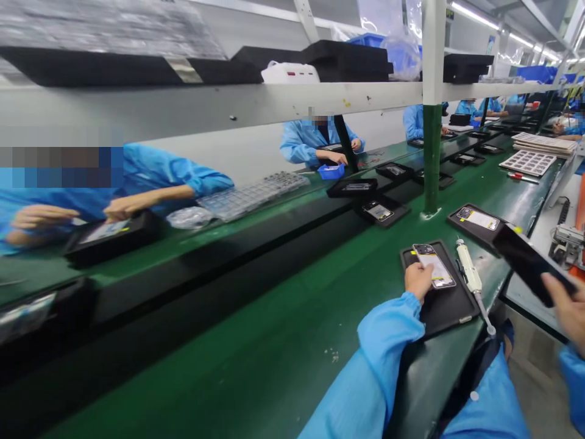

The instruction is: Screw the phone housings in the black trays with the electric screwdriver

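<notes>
My left hand (pixel 418 281) grips the edge of a smartphone (pixel 437 268) with a white face and a camera cluster at its top. The phone is over a shallow black tray (pixel 450 311) on the green bench, its top end toward the far side. At the right edge, my right hand (pixel 567 308) is closed on a dark, flat, phone-like panel (pixel 525 262), tilted and slightly blurred. An electric screwdriver (pixel 468 265) with a cream body lies along the tray's right side. Just beyond, another black tray (pixel 457 219) carries a similar phone (pixel 478 217).
A green and white post (pixel 431 152) rises from the bench, supporting an overhead shelf (pixel 356 97). More black trays with phones (pixel 380 211) line the sunken dark channel. Co-workers in blue sleeves (pixel 169 174) sit opposite. White cutout sheets (pixel 528 162) lie farther right.
</notes>
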`<state>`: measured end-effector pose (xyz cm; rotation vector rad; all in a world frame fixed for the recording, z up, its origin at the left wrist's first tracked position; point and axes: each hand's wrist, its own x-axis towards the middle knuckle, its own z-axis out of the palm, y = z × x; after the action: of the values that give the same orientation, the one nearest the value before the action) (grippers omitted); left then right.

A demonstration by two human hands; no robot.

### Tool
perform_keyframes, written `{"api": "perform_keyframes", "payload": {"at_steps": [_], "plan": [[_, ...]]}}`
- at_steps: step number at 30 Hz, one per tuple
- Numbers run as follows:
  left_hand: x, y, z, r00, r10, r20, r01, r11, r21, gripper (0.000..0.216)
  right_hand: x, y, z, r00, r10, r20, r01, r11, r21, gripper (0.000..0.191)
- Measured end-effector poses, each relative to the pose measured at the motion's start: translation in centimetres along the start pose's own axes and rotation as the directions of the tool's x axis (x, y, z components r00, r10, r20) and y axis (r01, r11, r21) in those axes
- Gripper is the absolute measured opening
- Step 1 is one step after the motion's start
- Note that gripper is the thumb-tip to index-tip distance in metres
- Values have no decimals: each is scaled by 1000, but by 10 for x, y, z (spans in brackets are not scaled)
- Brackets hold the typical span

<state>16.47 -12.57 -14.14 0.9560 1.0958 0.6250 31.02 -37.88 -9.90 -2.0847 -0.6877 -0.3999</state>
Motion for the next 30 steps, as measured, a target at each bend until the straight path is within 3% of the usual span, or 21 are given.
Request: {"api": "perform_keyframes", "payload": {"at_steps": [2, 3, 6, 8, 10, 12, 13, 15, 17, 19, 22, 23, 24, 26, 27, 28, 30], "plan": [[-13, 7, -23, 997, 81, -9, -81, 997, -13, 11, -24, -32, 42, 967, -248, 54, 239, 962, 129, 44], [-23, 10, -38, 992, 123, -16, -123, 992, -20, 11, -33, -43, 65, 925, -372, 80, 352, 917, 187, 40], [-57, 18, -86, 974, 225, -25, -226, 973, -38, 32, -52, -63, 127, 731, -626, 272, 565, 779, 272, 42], [-80, 18, -112, 970, 241, -18, -242, 969, -53, 52, -58, -69, 152, 613, -650, 449, 601, 753, 268, 38], [-100, 14, -129, 978, 208, -19, -209, 976, -59, 65, -59, -71, 156, 525, -600, 603, 572, 774, 272, 33], [-116, 4, -135, 987, 159, -24, -159, 987, -35, 69, -57, -70, 138, 501, -554, 665, 475, 818, 324, 42], [-123, -3, -133, 991, 133, -11, -133, 991, -7, 69, -56, -69, 124, 521, -529, 670, 395, 845, 360, 46], [-135, -24, -122, 994, 89, 61, -94, 992, 84, 62, -60, -69, 93, 613, -452, 648, 183, 879, 441, 56], [-147, -52, -102, 980, 86, 179, -130, 959, 252, 48, -73, -70, 69, 681, -358, 639, 11, 877, 480, 75], [-159, -80, -79, 957, 106, 270, -226, 857, 463, 38, -91, -72, 56, 740, -276, 614, -36, 894, 446, 90], [-171, -110, -48, 910, 102, 402, -362, 667, 651, 37, -109, -64, 51, 873, -182, 453, 9, 934, 357, 73], [-171, -113, -41, 870, 123, 477, -441, 625, 644, 39, -108, -57, 49, 900, -162, 406, 14, 939, 344, 65], [-169, -113, -37, 801, 166, 576, -550, 584, 597, 41, -103, -48, 45, 913, -150, 380, 14, 941, 338, 59], [-156, -102, -38, 592, 312, 743, -780, 453, 432, 41, -78, -25, 30, 929, -125, 349, 17, 954, 298, 55], [-147, -94, -43, 495, 391, 776, -859, 357, 367, 39, -58, -12, 19, 944, -107, 312, 27, 968, 251, 56], [-135, -85, -51, 426, 464, 776, -904, 249, 347, 34, -34, 1, 7, 964, -88, 252, 41, 981, 188, 58], [-105, -67, -74, 364, 598, 714, -900, 28, 436, 24, 22, 25, -17, 994, -80, 76, 77, 996, 44, 59]]}}
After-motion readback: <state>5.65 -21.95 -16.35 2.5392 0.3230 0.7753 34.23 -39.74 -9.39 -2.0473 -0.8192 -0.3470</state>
